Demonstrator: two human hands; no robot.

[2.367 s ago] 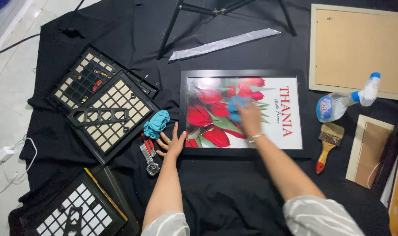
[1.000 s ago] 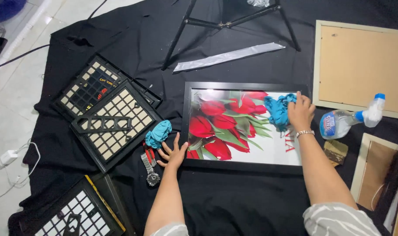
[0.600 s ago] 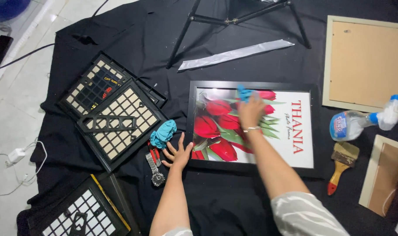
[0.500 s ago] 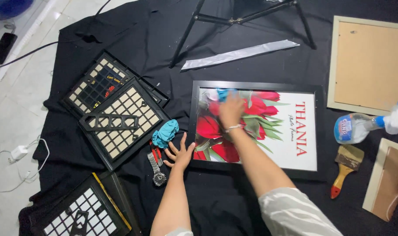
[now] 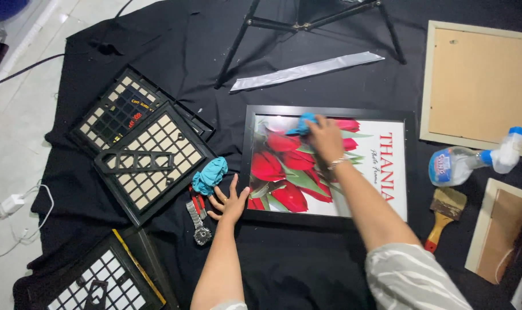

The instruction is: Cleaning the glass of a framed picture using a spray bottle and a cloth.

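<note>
A black-framed picture [image 5: 407, 166] of red tulips lies flat on a black cloth. My right hand [image 5: 324, 139] presses a small blue rag [image 5: 300, 124] onto the glass near the picture's upper left. My left hand [image 5: 229, 202] rests flat, fingers spread, on the cloth at the frame's lower left corner, touching its edge. A second crumpled blue cloth [image 5: 209, 174] lies just left of that hand, beside red-handled pliers and a wristwatch [image 5: 198, 221].
Black grid frames [image 5: 149, 166] are stacked at left, another [image 5: 100, 281] at bottom left. A spray bottle [image 5: 473, 162], a paintbrush [image 5: 443, 212] and wooden frames [image 5: 479, 80] lie at right. A silver strip [image 5: 307, 70] and tripod legs are at top.
My right hand has swept the blue rag across the glass, from the right side to the upper left. My left hand has stayed at the frame's corner.
</note>
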